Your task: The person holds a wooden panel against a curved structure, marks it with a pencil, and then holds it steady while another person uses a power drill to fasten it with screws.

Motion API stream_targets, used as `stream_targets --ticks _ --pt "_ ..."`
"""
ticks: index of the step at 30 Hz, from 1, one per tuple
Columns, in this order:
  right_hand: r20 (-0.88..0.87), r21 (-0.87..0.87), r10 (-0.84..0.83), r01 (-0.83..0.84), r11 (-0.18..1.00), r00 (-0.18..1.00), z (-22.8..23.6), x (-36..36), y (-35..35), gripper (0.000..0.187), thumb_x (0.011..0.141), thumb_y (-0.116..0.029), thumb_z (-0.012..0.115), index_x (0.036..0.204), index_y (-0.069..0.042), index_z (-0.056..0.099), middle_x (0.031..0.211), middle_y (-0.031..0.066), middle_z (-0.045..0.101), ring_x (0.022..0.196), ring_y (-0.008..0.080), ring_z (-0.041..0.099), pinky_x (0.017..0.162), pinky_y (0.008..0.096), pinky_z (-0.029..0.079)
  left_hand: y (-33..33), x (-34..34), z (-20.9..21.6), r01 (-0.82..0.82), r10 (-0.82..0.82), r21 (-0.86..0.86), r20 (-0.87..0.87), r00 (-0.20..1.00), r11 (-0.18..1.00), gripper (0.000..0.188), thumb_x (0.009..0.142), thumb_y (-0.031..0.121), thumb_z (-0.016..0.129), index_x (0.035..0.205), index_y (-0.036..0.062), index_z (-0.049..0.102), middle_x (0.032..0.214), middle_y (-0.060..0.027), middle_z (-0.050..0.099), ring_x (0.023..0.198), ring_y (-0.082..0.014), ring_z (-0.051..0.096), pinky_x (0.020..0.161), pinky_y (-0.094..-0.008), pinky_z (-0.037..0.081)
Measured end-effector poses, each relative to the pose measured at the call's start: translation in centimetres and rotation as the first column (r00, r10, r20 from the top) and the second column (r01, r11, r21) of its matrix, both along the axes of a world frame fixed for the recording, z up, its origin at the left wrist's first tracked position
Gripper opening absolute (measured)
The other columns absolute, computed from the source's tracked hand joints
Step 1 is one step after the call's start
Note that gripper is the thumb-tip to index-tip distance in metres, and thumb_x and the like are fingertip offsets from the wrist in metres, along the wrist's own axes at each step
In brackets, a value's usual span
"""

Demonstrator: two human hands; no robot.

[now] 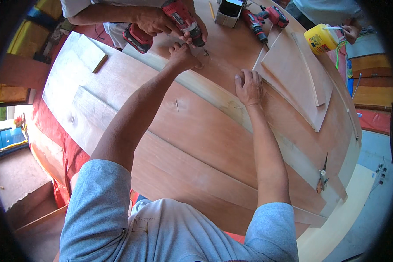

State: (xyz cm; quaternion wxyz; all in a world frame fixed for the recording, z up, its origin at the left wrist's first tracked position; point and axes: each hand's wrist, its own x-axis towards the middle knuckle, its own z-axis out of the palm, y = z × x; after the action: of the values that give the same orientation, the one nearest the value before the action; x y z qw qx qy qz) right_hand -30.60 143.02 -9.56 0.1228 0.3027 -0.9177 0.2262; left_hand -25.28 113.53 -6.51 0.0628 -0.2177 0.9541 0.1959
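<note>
My left hand (184,58) presses on a plywood strip (196,102) with its thumb apart from its fingers, close beside the red cordless drill (181,19). A co-worker's hands (155,21) hold that drill, its bit pointing down at the wood. Farther right, my right hand (249,88) lies on the plywood, fingers stretched out and thumb to the left. Neither of my hands appears to hold anything. Part of my left fingers is hidden next to the drill and the co-worker's hand.
A second red cordless drill (254,27) lies at the back, beside an open box (228,15) and a pencil (212,11). Loose plywood pieces (288,72) lie to the right, pliers (322,179) lower right. Another person's hand holds a yellow tub (318,40).
</note>
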Motion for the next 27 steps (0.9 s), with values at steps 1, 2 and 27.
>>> stream_targets --ticks 1,2,27 --pt "0.008 0.027 -0.005 0.005 1.0 1.0 0.04 -0.03 -0.02 0.037 0.093 -0.035 0.069 0.118 -0.008 0.064 0.111 0.0192 0.062 0.109 0.0411 0.057 0.096 0.0539 0.045 -0.16 -0.12 -0.14 0.0 0.0 -0.012 0.018 1.0 1.0 0.121 0.057 0.048 0.087 0.154 -0.0068 0.04 0.151 -0.024 0.052 0.147 -0.0425 0.035 0.121 -0.0482 0.025" --pt "0.002 0.017 0.004 -0.004 1.0 1.0 0.06 0.0 0.02 0.037 0.093 -0.035 0.069 0.118 -0.008 0.064 0.111 0.0192 0.062 0.109 0.0411 0.057 0.096 0.0539 0.045 -0.19 -0.13 -0.33 -0.001 0.001 -0.013 0.018 1.0 1.0 0.121 0.057 0.048 0.087 0.154 -0.0068 0.04 0.151 -0.024 0.052 0.147 -0.0425 0.035 0.121 -0.0482 0.025" --pt "-0.004 0.05 0.008 -0.007 0.999 1.0 0.5 0.22 0.03 0.039 0.095 -0.034 0.066 0.122 -0.006 0.064 0.112 0.0206 0.063 0.108 0.0412 0.057 0.097 0.0534 0.046 -0.11 0.06 -0.23 0.045 -0.045 0.021 -0.01 0.999 0.999 0.13 0.056 0.052 0.09 0.156 -0.0071 0.031 0.156 -0.028 0.041 0.149 -0.0461 0.031 0.121 -0.0519 0.025"
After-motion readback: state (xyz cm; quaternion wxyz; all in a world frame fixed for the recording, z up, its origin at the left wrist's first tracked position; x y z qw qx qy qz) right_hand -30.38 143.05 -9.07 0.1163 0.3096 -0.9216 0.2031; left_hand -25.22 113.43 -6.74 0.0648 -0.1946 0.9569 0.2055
